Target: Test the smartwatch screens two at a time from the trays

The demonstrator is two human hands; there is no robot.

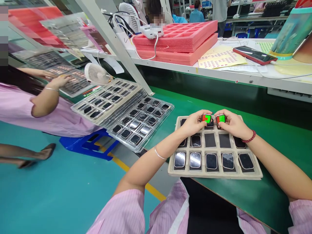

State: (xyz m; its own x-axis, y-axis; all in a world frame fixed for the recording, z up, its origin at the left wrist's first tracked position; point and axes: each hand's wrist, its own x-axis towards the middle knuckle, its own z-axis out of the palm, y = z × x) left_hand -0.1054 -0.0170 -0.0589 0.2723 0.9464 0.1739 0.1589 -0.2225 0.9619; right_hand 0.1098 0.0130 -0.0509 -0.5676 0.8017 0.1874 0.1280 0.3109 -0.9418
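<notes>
Above the back row of a beige tray (pixel 214 175), my left hand (pixel 194 123) grips a watch (pixel 206 119) with a lit red and green screen. A second watch (pixel 220 119), also lit red and green, is between the fingers of my right hand (pixel 232 123). The two watches are side by side with a small gap. Dark-screened watches (pixel 211 161) lie in the tray's compartments. Two middle-row compartments (pixel 210 140) show only dark square pads. My hands and wrists cover parts of the back and middle rows.
Clear plastic trays of watches (pixel 142 120) stand left of the beige tray, beside a small white fan (pixel 96 74). A shelf (pixel 180 66) across the back holds red foam trays (pixel 177 39) and a phone (pixel 254 54). A person in pink (pixel 48 107) works at the left.
</notes>
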